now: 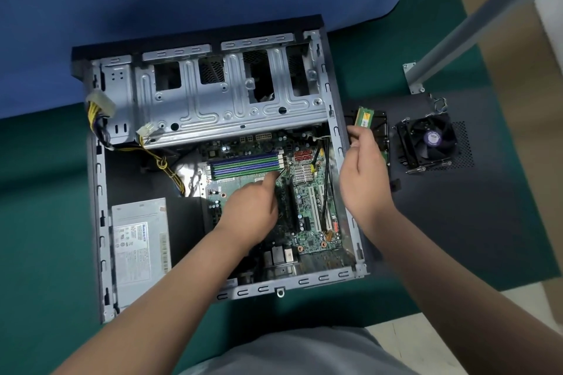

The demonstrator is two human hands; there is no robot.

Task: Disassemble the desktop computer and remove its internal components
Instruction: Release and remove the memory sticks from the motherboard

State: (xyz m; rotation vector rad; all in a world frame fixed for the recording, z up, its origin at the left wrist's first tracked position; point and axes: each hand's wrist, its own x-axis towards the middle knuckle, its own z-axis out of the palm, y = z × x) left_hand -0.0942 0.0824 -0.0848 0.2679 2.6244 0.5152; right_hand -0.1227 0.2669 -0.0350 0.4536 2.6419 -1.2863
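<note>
Now: person is working over the opened desktop case (100, 253), one memory stick out.

Case is lying flat on green table covering (45, 222), side panel off, motherboard (307, 210) showing. Left hand (253, 210) is reaching into the case with fingers curled under and forefinger stretched out, tip touching the board just beside the near end of the memory slots (243, 165); it is holding nothing. Right hand (364, 173) is hovering over the case's right wall, pinching a green memory stick (364, 116) between thumb and fingers, stick pointing away from the person. Power supply (140, 246) is sitting in the case's near left corner. Cooler fan (428, 143) is resting on the dark side panel (441, 222), right of the case.
</note>
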